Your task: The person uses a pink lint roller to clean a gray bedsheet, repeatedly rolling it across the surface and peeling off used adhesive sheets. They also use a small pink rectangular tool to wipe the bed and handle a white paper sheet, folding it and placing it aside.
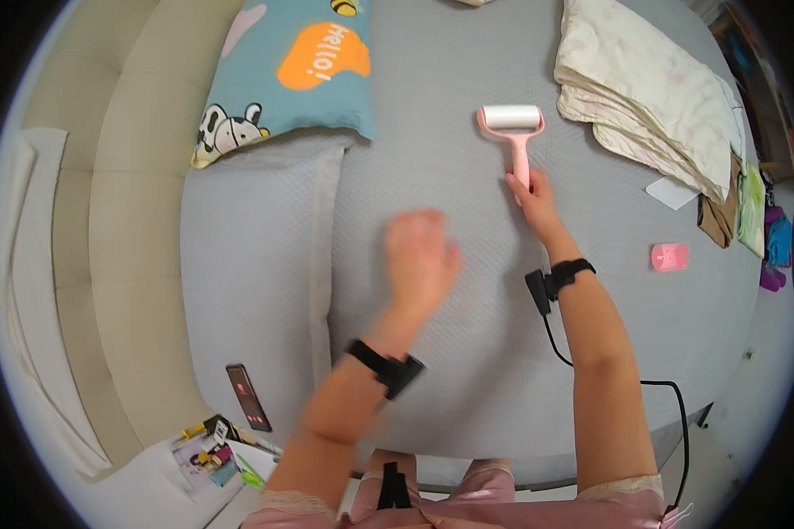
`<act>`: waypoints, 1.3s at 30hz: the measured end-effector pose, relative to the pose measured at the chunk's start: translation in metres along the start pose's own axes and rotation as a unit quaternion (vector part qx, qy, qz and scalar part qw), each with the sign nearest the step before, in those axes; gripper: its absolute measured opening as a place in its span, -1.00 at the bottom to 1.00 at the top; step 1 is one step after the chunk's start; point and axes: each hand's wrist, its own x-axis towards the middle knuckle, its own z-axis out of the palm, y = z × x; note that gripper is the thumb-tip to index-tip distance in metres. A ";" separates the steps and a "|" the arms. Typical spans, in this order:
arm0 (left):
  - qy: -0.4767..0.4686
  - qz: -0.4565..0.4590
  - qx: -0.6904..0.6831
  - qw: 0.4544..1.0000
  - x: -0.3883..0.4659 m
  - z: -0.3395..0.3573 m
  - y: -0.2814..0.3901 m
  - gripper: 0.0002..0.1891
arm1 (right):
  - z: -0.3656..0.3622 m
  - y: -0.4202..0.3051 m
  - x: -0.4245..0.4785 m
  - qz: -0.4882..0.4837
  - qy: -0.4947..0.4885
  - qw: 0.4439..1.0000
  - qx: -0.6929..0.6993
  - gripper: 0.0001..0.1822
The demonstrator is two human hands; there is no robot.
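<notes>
My right hand (534, 198) is closed round the pink handle of a lint roller (513, 119), whose white roll points away from me over the grey quilted bed cover (437, 79). To its left, my left hand (422, 254) hovers over or rests on the cover; motion blur hides its fingers, and whether it touches the cloth cannot be told. A pink plastic cover piece (669, 257) lies on the bed to the right of my right forearm. Both wrists wear black straps with small black devices, and a cable runs from the right one.
A grey pillow (258, 244) and a blue printed pillow (304, 106) lie at the left by the padded headboard (139, 218). A folded pale quilt (642, 86), a white sheet (671, 192) and folded clothes (720, 218) lie at the right. A phone (249, 398) rests near the bed's lower left corner.
</notes>
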 end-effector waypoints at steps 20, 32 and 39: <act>0.116 -0.090 -0.142 0.979 0.026 -0.233 -0.180 -0.75 | 0.387 -0.252 0.102 -0.140 -0.267 0.953 0.031 -0.62; 0.033 -0.175 -0.147 0.973 0.033 -0.211 -0.197 -0.75 | -0.003 -0.150 -0.119 0.145 -0.296 0.942 0.063 -0.48; 0.012 -0.119 -0.027 0.992 0.045 -0.144 -0.190 -0.80 | 0.015 -0.159 -0.132 0.134 -0.195 0.972 -0.008 -0.48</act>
